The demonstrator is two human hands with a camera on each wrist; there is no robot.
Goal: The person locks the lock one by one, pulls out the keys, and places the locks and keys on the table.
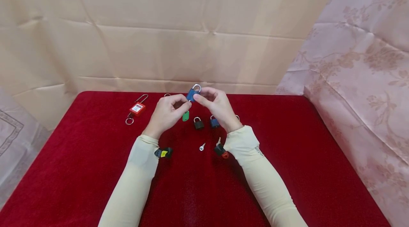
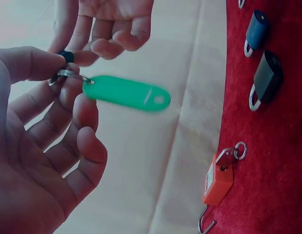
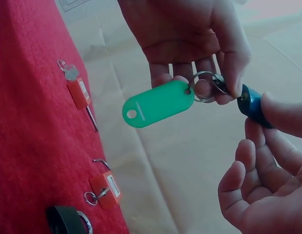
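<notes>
Above the far part of the red table, my right hand [image 1: 218,108] holds a small blue padlock [image 1: 191,95] between thumb and fingers, its silver shackle pointing up. My left hand [image 1: 164,115] pinches a key [image 3: 220,83] at the underside of that padlock. How far the key sits in the keyhole is hidden by the fingertips. From the key hangs a metal ring [image 3: 203,72] with a green plastic tag [image 3: 158,104]. The same green tag [image 2: 126,92] dangles freely in the left wrist view.
On the red cloth [image 1: 96,170] lie a black padlock [image 1: 198,124], another blue padlock [image 1: 214,122] and a loose key [image 1: 202,147]. A red padlock [image 1: 137,109] with its key lies at left; a second red padlock [image 3: 106,190] shows in the right wrist view. Beige curtain [image 1: 191,53] hangs behind.
</notes>
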